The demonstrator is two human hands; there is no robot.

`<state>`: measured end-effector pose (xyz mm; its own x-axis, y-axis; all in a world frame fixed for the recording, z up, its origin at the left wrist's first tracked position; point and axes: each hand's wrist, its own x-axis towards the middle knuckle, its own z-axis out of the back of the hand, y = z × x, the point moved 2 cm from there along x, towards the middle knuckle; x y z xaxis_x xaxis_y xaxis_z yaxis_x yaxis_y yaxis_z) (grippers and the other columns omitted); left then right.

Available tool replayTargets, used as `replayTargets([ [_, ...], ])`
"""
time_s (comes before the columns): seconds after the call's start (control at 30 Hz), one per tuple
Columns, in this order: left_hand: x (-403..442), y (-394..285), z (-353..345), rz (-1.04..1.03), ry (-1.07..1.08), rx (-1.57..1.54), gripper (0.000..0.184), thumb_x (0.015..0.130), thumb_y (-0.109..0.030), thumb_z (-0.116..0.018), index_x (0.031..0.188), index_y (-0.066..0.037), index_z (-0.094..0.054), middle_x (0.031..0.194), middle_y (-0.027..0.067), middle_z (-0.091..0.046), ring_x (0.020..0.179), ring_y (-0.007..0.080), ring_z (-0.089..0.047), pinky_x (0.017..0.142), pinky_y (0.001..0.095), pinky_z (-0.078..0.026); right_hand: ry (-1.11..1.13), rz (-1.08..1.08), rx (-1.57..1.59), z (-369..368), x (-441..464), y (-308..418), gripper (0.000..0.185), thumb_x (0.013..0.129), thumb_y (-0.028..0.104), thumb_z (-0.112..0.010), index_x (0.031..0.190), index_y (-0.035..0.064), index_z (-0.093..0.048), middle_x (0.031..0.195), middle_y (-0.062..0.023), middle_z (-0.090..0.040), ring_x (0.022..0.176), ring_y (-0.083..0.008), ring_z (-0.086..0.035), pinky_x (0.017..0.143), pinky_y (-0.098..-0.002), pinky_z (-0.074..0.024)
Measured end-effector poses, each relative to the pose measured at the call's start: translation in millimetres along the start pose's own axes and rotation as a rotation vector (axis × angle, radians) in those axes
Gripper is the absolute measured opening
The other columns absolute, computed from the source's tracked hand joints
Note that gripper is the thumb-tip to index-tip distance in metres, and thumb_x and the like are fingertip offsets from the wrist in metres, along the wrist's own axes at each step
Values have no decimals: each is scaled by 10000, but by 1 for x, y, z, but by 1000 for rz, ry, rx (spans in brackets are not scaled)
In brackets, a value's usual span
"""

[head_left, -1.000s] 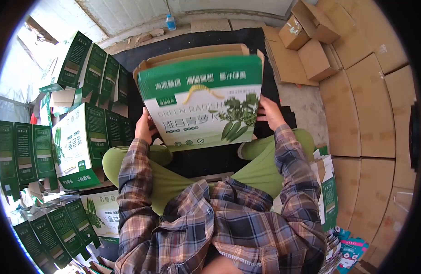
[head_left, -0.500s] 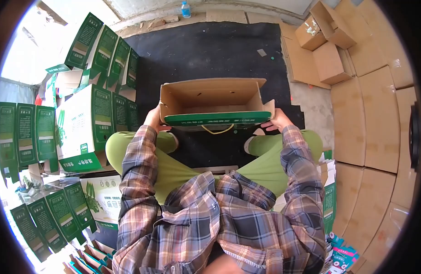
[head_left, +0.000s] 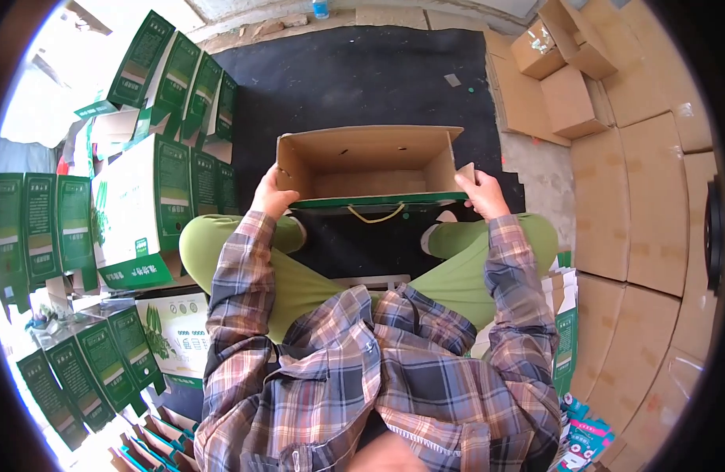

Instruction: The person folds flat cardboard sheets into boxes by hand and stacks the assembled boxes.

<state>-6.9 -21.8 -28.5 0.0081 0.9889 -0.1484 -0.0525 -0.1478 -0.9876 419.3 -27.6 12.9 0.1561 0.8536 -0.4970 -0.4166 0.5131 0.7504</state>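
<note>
An open-topped cardboard box (head_left: 362, 162) stands before my legs, brown inside, with a green printed edge on the near side. From that side hangs a yellow carry handle (head_left: 376, 219). My left hand (head_left: 273, 194) grips the near left corner, thumb over the edge. At the near right corner, my right hand (head_left: 482, 193) pinches a small cardboard flap between thumb and fingers. No contents show inside the box, and its outer far side is hidden.
Stacked green and white printed boxes (head_left: 126, 212) line my left. Large brown cartons (head_left: 599, 200) form a wall on the right, with small open cartons (head_left: 571, 98) at the far right. A black mat (head_left: 347, 79) covers the floor, and a blue bottle (head_left: 321, 9) stands beyond it.
The box has tilted so more of its inside shows and the green front shows less. My hands have come up from its lower sides onto the near corners.
</note>
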Motion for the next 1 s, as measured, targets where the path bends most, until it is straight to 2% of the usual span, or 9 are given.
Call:
replayTargets([
  [0.03, 0, 4, 7, 156, 5, 185, 753, 601, 47, -655, 1314, -86, -450, 1037, 80, -587, 791, 147, -603, 730, 309, -518, 45, 102, 13, -3, 2, 0, 455, 818, 347, -651, 1101, -3, -586, 834, -45, -621, 674, -113, -595, 487, -239, -444],
  [0.07, 3, 20, 12, 147, -1, 258, 836, 583, 48, -656, 1361, -102, -390, 1145, 118, -489, 812, 163, -577, 747, 305, -515, 56, 104, 13, -3, 3, -2, 455, 818, 347, -651, 1101, -3, -586, 834, -45, -621, 674, -113, -595, 487, -239, -444],
  [0.13, -7, -16, -3, 148, -22, 469, 935, 573, 36, -665, 1415, -135, -297, 1217, 140, -372, 805, 181, -544, 737, 292, -511, 137, 111, 24, 0, -2, 4, 501, 773, 172, -679, 1210, -16, -522, 966, -74, -628, 848, -134, -597, 663, -274, -498],
  [0.17, -9, -20, -5, 151, -27, 469, 935, 573, 36, -665, 1415, -135, -297, 1217, 140, -372, 805, 181, -544, 737, 292, -511, 171, 248, 42, -1, 9, -10, 585, 760, 148, -688, 1275, -21, -466, 1058, -104, -622, 912, -163, -597, 793, -296, -486],
  [0.27, -9, -25, -10, 107, -3, 476, 1001, 576, 37, -661, 1447, -161, -209, 1239, 157, -321, 816, 193, -512, 741, 292, -505, 230, 251, 58, -3, 7, -5, 612, 742, 132, -699, 1279, -30, -455, 1114, -124, -606, 962, -173, -587, 872, -307, -460],
  [0.5, -15, -42, -22, -44, -40, 654, 997, 580, 55, -644, 1448, -95, -178, 1251, 184, -292, 1001, 292, -474, 871, 326, -459, 245, 302, 25, -8, 3, 14, 668, 723, 154, -724, 1302, -17, -437, 1118, -133, -578, 930, -188, -582, 854, -298, -463],
  [0.57, -13, -38, -22, -57, -37, 737, 973, 576, 68, -631, 1436, -63, -197, 1246, 199, -282, 1127, 352, -407, 938, 351, -418, 121, 307, -258, -10, 2, 15, 701, 727, 227, -740, 1316, 3, -434, 1112, -143, -527, 868, -197, -565, 807, -292, -470],
  [0.7, -16, -47, -28, -73, -52, 838, 952, 580, 68, -633, 1427, -40, -211, 1252, 204, -280, 1142, 362, -412, 949, 358, -415, 116, 317, -254, -16, 3, 21, 728, 759, 367, -724, 1322, 10, -431, 1076, -152, -499, 855, -204, -549, 758, -313, -478],
  [1.0, -20, -56, -36, -67, 81, 973, 953, 599, 26, -697, 1424, -46, -226, 1215, 201, -349, 1074, 349, -483, 915, 344, -448, 19, 341, -175, -32, 40, 10, 636, 816, 249, -658, 1361, 62, -391, 973, -112, -543, 775, -180, -564, 740, -315, -486],
])
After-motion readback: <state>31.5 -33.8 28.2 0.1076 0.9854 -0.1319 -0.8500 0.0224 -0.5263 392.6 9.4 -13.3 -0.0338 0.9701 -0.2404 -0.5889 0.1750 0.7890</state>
